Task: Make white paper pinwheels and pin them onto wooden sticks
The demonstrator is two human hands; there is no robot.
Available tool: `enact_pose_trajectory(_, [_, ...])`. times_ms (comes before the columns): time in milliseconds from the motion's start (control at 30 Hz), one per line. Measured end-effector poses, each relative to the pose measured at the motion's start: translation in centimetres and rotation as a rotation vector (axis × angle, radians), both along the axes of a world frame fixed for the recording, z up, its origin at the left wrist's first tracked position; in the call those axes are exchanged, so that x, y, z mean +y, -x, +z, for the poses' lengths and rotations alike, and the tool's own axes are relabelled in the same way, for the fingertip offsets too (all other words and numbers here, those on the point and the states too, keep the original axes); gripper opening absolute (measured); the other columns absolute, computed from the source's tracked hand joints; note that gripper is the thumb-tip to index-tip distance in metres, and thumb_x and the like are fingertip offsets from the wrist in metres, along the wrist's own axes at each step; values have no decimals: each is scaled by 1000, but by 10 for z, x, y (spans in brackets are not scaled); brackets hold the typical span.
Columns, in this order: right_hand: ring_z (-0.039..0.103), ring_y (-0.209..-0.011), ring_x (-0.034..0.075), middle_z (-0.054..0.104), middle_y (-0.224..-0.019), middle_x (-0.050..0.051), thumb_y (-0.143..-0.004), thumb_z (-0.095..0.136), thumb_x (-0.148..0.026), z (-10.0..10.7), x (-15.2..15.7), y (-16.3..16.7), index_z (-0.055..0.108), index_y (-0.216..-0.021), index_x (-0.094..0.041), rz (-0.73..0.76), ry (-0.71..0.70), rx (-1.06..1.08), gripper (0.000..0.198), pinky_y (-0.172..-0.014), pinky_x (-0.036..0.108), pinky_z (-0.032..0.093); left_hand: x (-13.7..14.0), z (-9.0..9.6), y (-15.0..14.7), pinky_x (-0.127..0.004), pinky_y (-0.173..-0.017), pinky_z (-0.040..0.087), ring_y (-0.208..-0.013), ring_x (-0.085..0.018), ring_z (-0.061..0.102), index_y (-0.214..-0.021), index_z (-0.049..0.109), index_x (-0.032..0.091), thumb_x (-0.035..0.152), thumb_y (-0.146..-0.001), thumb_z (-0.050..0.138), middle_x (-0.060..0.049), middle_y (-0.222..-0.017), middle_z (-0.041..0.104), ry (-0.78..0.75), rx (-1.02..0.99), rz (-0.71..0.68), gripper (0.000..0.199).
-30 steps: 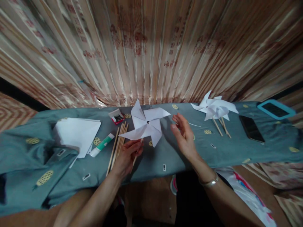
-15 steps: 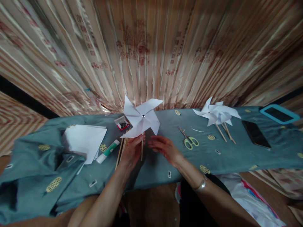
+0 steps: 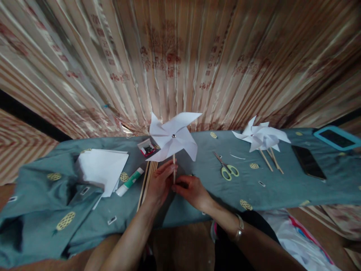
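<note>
Behind the held paper pinwheel [image 3: 175, 143] hangs a long, pleated curtain [image 3: 175, 56] with reddish prints. Below the pinwheel runs a surface [image 3: 208, 158] draped in grey-green cloth patterned with yellow pineapples. The pinwheel itself is white and upright, raised in front of the person on a thin wooden stick. Well to its left lie white paper sheets [image 3: 103, 165]; well to its right, overlapping white pinwheels [image 3: 263, 136] on sticks. Just under its blades, the left hand [image 3: 159, 182] grips the stick; lower down, the right hand [image 3: 194, 192] has thumb and fingers closed at the stick's bottom end. Far right of it are a blue-framed tablet [image 3: 337, 138] and a dark phone [image 3: 308, 162]. Loose wooden sticks [image 3: 151, 169] lie just left of it, green-handled scissors [image 3: 224, 164] to its right, a glue stick [image 3: 130, 182] to its lower left, and a small red-and-white box [image 3: 146, 147] just beside its left blades. A shiny pin head [image 3: 173, 136] marks its centre.
</note>
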State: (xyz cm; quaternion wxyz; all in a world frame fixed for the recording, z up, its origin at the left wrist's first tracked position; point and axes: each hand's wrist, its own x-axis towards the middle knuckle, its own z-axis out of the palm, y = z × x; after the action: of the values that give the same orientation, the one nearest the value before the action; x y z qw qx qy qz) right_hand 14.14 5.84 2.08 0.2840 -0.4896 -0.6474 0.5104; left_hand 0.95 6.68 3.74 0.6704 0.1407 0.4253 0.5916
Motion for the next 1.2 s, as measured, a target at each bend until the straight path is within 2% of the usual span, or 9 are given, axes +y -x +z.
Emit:
enact_pose_trajectory(167, [64,-71,16,74,-78,1,-80,65,-27,-3,7,2,76,-85,-18,19,13,142,15,-67,26,46,-4,-8,-1,-18,-61,49,-65,-11,66,-76,79,15,25,-45,93,-5,-72,75,-4,119,22,36])
enact_pose_trajectory(300, [59,-63,13,71,-72,0,-81,68,-34,12,14,-15,75,-81,-18,91,17,46,18,-60,24,43,-3,-9,1,-20,-64,51,-67,-12,67,-72,78,16,22,-45,93,-4,-71,76,-18,185,29,32])
enact_pose_trajectory(433, [56,-53,11,70,-64,2,-76,72,-53,36,37,-62,72,-70,-17,206,230,156,36,-52,23,41,0,-8,3,-20,-69,51,-69,-12,68,-72,78,16,22,-45,92,-5,-72,76,-14,224,30,31])
enact_pose_trajectory(467, [54,-52,10,71,-64,2,-74,74,-56,39,44,-73,72,-68,-18,130,230,226,39,-51,23,41,1,-8,3,-21,-69,51,-69,-12,68,-72,78,15,23,-45,92,-5,-72,76,-10,234,19,32])
enact_pose_trajectory(533, [56,-54,10,73,-67,2,-70,78,-56,42,57,-89,72,-68,-19,-168,118,368,37,-54,23,44,1,-9,2,-22,-69,52,-69,-14,68,-73,78,15,24,-45,92,-6,-73,76,0,259,-9,32])
enact_pose_trajectory(633, [67,-77,14,78,-87,2,-59,87,-51,36,68,-95,75,-87,-23,-447,13,514,41,-69,25,51,0,-13,-3,-25,-69,52,-70,-16,68,-71,79,16,25,-45,92,-6,-74,76,10,297,-59,31])
enact_pose_trajectory(733, [70,-85,18,78,-94,3,-58,87,-52,31,70,-89,74,-97,-24,-422,76,604,50,-76,28,53,-1,-19,-9,-25,-67,51,-68,-15,67,-69,79,17,27,-44,93,-6,-72,76,15,317,-115,31])
enact_pose_trajectory(900, [68,-67,15,77,-77,1,-53,90,-46,32,69,-81,72,-90,-21,-417,162,636,48,-67,26,55,-3,-27,-14,-23,-65,48,-66,-14,64,-73,80,17,31,-51,92,-7,-74,76,-16,369,-187,29])
enact_pose_trajectory(1200, [69,-62,14,76,-76,1,-55,90,-44,27,65,-72,71,-82,-19,-301,288,701,42,-60,25,59,-2,-31,-14,-25,-66,50,-68,-16,65,-74,80,18,33,-50,92,-7,-76,77,-25,391,-189,31])
